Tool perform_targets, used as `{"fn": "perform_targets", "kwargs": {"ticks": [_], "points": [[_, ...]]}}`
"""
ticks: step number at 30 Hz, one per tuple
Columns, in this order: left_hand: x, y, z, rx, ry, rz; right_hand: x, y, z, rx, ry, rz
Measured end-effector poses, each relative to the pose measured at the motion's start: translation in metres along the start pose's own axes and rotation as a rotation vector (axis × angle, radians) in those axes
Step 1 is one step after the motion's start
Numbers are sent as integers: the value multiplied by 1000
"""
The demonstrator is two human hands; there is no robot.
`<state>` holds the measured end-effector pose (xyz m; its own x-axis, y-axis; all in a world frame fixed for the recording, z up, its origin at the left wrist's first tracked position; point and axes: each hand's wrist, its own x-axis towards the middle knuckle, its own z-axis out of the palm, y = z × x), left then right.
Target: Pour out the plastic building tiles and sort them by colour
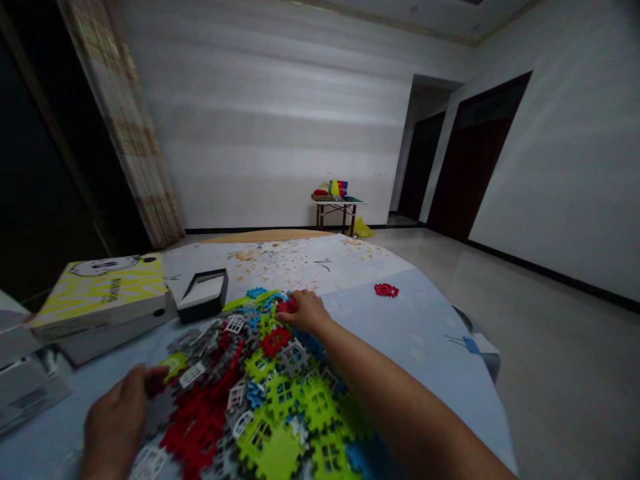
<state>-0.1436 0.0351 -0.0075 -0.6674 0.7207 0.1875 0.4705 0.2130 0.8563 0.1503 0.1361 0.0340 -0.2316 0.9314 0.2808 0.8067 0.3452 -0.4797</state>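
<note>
A heap of interlocking plastic tiles (260,393), red, green, blue and grey, lies on a light blue cloth-covered table (420,333). My right hand (305,312) reaches across to the far side of the heap, its fingers closed on a red tile (287,306). My left hand (117,420) rests at the heap's near left edge with curled fingers touching the tiles there; whether it holds one is hidden. One red tile (386,290) lies alone on the cloth beyond and to the right of my right hand.
A yellow-and-white box (100,293) and a small black-and-white box (203,293) sit at the left. A binder clip (467,343) holds the cloth at the right edge. A small table with colourful items (337,200) stands by the far wall.
</note>
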Motion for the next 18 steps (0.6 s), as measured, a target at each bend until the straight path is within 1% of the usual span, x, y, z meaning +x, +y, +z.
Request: {"fn": "perform_targets", "kwargs": {"ticks": [3,5,8,12,16,18], "points": [[-3,7,-1,-95,-49,-136,0,0,2,-36,-88,37],[-4,9,-1,-102,-48,-142,-3,2,0,10,-86,48],[-4,11,0,-99,-46,-127,-8,5,-6,118,-12,17],[-3,9,1,-99,-36,-120,-17,2,-16,258,85,-104],[-5,12,-1,-106,-39,-127,-28,3,-24,298,197,-232],[-5,12,-1,-94,-42,-133,-34,9,-27,309,236,-243]]}}
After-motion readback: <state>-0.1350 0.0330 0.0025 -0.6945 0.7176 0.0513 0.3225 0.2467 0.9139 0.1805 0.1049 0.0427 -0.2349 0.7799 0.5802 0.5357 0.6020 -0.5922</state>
